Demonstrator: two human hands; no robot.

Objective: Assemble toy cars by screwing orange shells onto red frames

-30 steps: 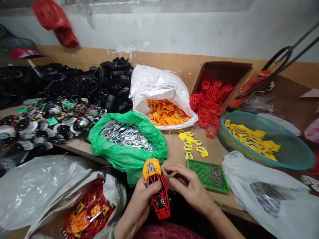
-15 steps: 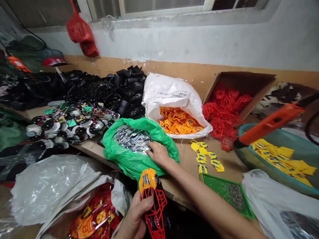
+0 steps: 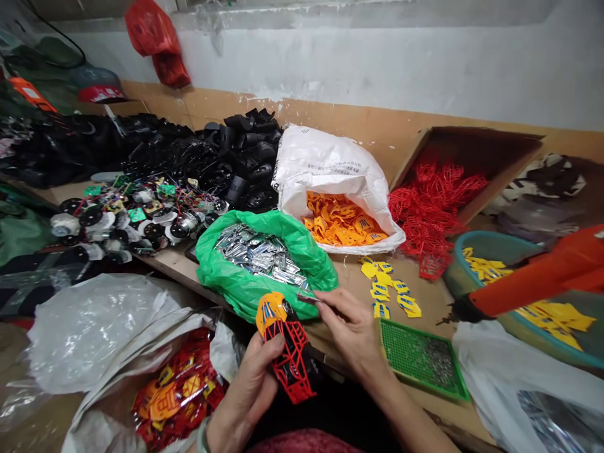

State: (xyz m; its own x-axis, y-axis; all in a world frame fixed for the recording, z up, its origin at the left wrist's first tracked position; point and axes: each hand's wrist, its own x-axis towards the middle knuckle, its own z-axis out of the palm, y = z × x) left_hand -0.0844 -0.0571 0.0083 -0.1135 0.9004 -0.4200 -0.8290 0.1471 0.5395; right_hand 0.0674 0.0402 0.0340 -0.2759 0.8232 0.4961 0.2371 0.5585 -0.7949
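Observation:
My left hand point(image 3: 250, 384) is closed around a black plastic assembly with a red lattice frame point(image 3: 291, 362) and an orange cover point(image 3: 270, 311). Between the thumb and fingers of my right hand point(image 3: 352, 327) is a small flat metal piece point(image 3: 307, 297), a little to the right of the orange cover. Just beyond both hands lies an open green plastic bag point(image 3: 226, 302), filled with shiny metal pieces point(image 3: 257, 251). To the right of my right hand sits a green tray point(image 3: 401, 346) with many tiny metal parts, probably screws, heaped at one end.
Behind the green bag stands a white sack point(image 3: 325, 151) of orange covers. A box point(image 3: 500, 141) spills red lattice frames. An orange power screwdriver point(image 3: 542, 270) hangs over a teal basin point(image 3: 465, 270) of yellow pieces. Motors with wires point(image 3: 155, 220) and black housings point(image 3: 245, 157) pile up left.
My right hand has come out of the green bag toward me, now pinching a metal piece. The assembly in my left hand has risen slightly. The orange screwdriver has swung lower in view.

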